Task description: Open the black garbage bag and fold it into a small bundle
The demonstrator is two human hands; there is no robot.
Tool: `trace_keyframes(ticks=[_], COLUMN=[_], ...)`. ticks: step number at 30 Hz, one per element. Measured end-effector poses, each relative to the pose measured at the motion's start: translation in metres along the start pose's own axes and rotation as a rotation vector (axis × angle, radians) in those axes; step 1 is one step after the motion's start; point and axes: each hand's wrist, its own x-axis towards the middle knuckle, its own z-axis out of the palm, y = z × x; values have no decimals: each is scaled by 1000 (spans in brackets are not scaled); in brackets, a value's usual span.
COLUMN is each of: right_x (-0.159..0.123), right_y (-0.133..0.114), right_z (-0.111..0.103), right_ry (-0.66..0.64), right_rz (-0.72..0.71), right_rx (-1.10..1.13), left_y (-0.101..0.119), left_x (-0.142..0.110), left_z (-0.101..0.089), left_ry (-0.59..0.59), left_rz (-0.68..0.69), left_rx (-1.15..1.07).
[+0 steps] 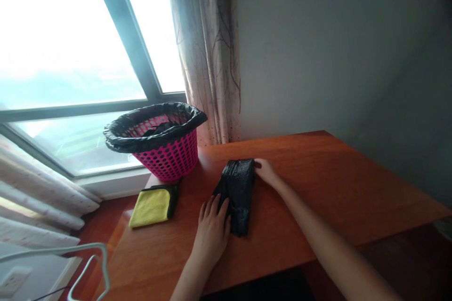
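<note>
A black plastic bag, folded into a long strip, lies flat on the wooden table. My left hand rests palm down at its left edge, fingers spread and the tips touching the plastic. At the far right corner of the bag, my right hand has its fingers closed on the edge, though the fingertips are partly hidden. Behind and to the left stands a pink perforated basket, its rim wrapped in a black plastic liner. A folded yellow cloth with a dark border lies left of my left hand.
Beyond the basket is a bright window with a patterned curtain beside it. A grey wall rises behind the table. Pale bent tubing and a wall socket show at lower left.
</note>
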Motion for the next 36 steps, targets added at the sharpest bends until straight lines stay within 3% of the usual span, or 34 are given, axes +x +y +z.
trace_keyframes(ticks=[5,11,17,24,30,36], right_x=[-3,-19,-18,-14,-19,-24], right_y=[2,-12,-10,15,49,56], right_z=[-17,-19,-15,-4,-14,-18], right_ry=[3,47,15,27,195,220], right_rz=[32,-24,-99,-136,28,71], right_rx=[-190,-323,-276,-67,64,104], left_y=[0,-4,-9,-3,27,50], left_x=[0,0,-6,-13,23,51], left_z=[-2,-6,-9,-22,-40,-7], left_ry=[-8,25,60,98,71,-28], left_rz=[-1,-39,-31,10,108,66], left_rx=[-41,-169,-240,-113,-66,47])
